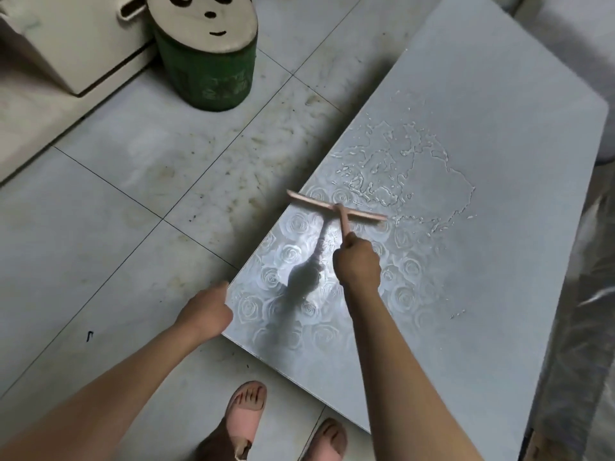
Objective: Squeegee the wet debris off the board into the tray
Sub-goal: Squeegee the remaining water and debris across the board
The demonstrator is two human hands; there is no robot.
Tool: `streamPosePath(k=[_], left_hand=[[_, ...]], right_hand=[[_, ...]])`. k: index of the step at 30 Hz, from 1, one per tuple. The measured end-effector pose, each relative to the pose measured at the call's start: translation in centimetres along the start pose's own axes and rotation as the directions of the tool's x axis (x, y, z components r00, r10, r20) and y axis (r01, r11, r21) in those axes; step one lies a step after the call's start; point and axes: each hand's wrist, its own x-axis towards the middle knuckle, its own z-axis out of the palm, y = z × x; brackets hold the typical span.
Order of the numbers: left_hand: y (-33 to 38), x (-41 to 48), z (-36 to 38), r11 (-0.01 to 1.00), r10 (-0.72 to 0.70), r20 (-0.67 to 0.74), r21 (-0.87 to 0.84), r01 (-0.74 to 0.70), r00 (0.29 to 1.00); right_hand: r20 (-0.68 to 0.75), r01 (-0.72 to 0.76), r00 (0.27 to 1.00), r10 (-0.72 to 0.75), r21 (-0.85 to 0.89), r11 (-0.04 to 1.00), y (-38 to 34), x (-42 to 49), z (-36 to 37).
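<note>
In the head view we see the right hand (357, 264) closed around the handle of the pink squeegee (336, 211). Its blade lies across the board (482, 261) near the left edge, just beside the wet debris (399, 168). The left hand (208, 311) grips this edge, nearer the near corner. We judge the squeegee light and stiff, best held by the handle, and the wet board slippery. No tray is visible.

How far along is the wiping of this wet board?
Early to midway, it seems. Done: the board near the person shows no pooled water. In hand: the right hand grips the squeegee, blade at the puddle's near edge; the left hand holds the board's edge. Left: the whole puddle beyond the blade; no tray is in view.
</note>
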Motion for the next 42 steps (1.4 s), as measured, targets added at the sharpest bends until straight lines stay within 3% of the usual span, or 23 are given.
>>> streamPosePath(k=[6, 12, 15, 18, 20, 21, 27, 33, 36, 42], left_hand=[[2.5, -0.3, -0.3, 0.989, 0.045, -0.017, 0.141, -0.043, 0.999], [4.2, -0.3, 0.0, 0.968, 0.086, -0.034, 0.241, -0.075, 0.996], [5.4, -0.9, 1.0, 0.946, 0.093, -0.006, 0.313, -0.086, 0.996], [8.1, -1.7, 3.2, 0.918, 0.103, 0.035, 0.382, -0.108, 0.994], [8.6, -2.0, 3.6, 0.900, 0.106, 0.043, 0.420, -0.114, 0.993], [12.2, -2.8, 6.9, 0.870, 0.151, 0.080, 0.463, -0.171, 0.985], [17.8, -4.9, 13.9, 0.755, 0.206, 0.125, 0.611, -0.238, 0.971], [22.6, -6.1, 19.7, 0.661, 0.198, 0.122, 0.716, -0.224, 0.973], [23.8, -5.6, 21.2, 0.630, 0.172, 0.122, 0.749, -0.204, 0.978], [24.4, -4.1, 22.3, 0.612, 0.084, 0.086, 0.782, -0.119, 0.993]], right_hand=[[0.000, -0.025, 1.000, 0.025, 0.013, 1.000, 6.7, -8.1, 2.6], [0.028, 0.023, 0.999, -0.025, 0.063, 0.998, 2.0, -0.3, -0.8], [-0.065, 0.089, 0.995, -0.079, 0.174, 0.981, 3.6, 0.6, -4.1], [-0.143, 0.123, 0.985, -0.096, 0.193, 0.974, 11.8, -2.8, -7.4], [-0.101, 0.115, 0.990, -0.100, 0.153, 0.982, 17.0, -4.9, -7.7], [-0.093, 0.032, 0.995, -0.018, 0.143, 0.989, 23.7, -7.1, -10.3], [0.065, -0.024, 0.998, 0.023, 0.011, 1.000, 40.2, -11.6, -12.3], [0.120, 0.012, 0.993, -0.002, -0.079, 0.997, 52.3, -13.1, -15.9], [0.136, 0.089, 0.989, -0.064, -0.189, 0.978, 52.0, -10.1, -15.3], [0.045, 0.295, 0.955, -0.293, -0.068, 0.953, 40.3, 1.8, -13.5]])
